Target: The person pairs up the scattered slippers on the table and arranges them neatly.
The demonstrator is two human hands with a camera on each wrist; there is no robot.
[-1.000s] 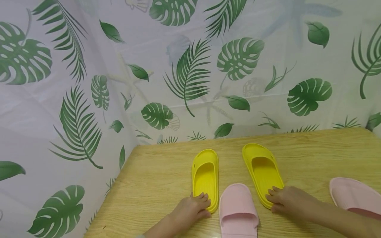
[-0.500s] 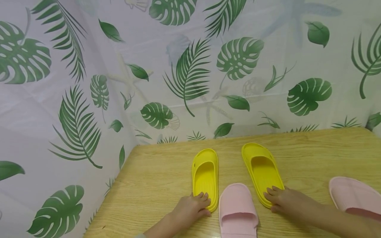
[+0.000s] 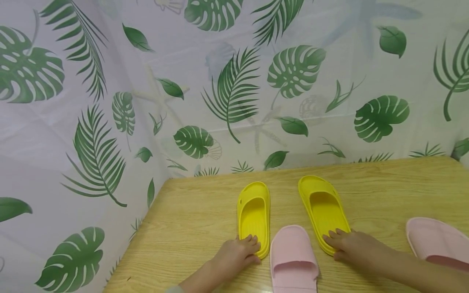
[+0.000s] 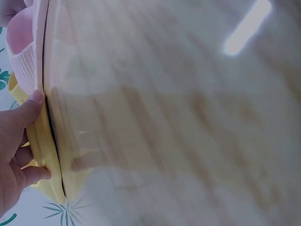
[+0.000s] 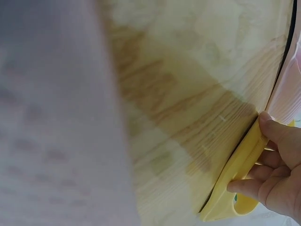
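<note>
Left hand (image 3: 236, 254) pinches left yellow slipper (image 3: 253, 215), right hand (image 3: 356, 249) pinches right yellow slipper (image 3: 325, 209) too, afaict; wood surface (image 3: 198, 211) runs past both toes.

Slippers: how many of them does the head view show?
4. A yellow slipper is at the left hand, a second yellow slipper at the right hand; a pink slipper lies between the hands, a second pink slipper at far right. More may lie out of frame.
</note>
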